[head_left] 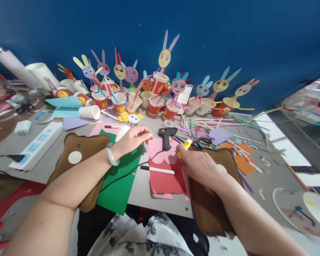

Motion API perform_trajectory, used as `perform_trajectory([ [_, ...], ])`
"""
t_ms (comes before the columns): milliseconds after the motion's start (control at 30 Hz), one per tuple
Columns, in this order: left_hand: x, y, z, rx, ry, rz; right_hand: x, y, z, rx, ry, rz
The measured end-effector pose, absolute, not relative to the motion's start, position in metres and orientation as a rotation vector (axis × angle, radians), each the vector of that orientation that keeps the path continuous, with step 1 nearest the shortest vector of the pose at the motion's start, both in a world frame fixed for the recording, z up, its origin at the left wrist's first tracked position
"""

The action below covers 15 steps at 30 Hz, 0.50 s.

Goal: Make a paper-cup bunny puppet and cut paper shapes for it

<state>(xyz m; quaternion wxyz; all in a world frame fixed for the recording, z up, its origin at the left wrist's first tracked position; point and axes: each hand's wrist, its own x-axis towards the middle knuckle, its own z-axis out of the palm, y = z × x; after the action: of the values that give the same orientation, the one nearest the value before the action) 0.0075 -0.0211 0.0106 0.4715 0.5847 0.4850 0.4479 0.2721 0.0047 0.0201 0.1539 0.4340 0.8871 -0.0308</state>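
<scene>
There, your right hand pinched a yellow tube! Your left hand curled above green paper, its grip impossible to tell.

yellow-and-white tube | tilted, upper end showing | partly covered | held in right hand's fingers

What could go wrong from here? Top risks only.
1. Cord snag: the black cord crosses the green sheet between the forearms; an arm catching it might drag the glue gun.
2. Burn: the right hand, gripping a yellow tube, is close to that gun. Whether it's hot can't be seen.
3. Topple: the rabbit-topped cups stand crowded together; one bump could knock several over.
</scene>
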Motion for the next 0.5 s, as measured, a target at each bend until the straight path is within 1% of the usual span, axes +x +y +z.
perform_trajectory([
  [100, -0.005, -0.019, 0.02, 1.325, 1.201, 1.244, 0.262, 0.004, 0.018, 1.251, 2.521, -0.028],
  [333, -0.026, -0.014, 0.031, 1.205, 1.197, 1.498, 0.258, 0.008, 0.018, 1.272, 2.485, -0.052],
  [500, -0.023, -0.013, 0.026, 1.227, 1.192, 1.452, 0.261, 0.01, 0.016, 1.284, 2.492, -0.133],
])
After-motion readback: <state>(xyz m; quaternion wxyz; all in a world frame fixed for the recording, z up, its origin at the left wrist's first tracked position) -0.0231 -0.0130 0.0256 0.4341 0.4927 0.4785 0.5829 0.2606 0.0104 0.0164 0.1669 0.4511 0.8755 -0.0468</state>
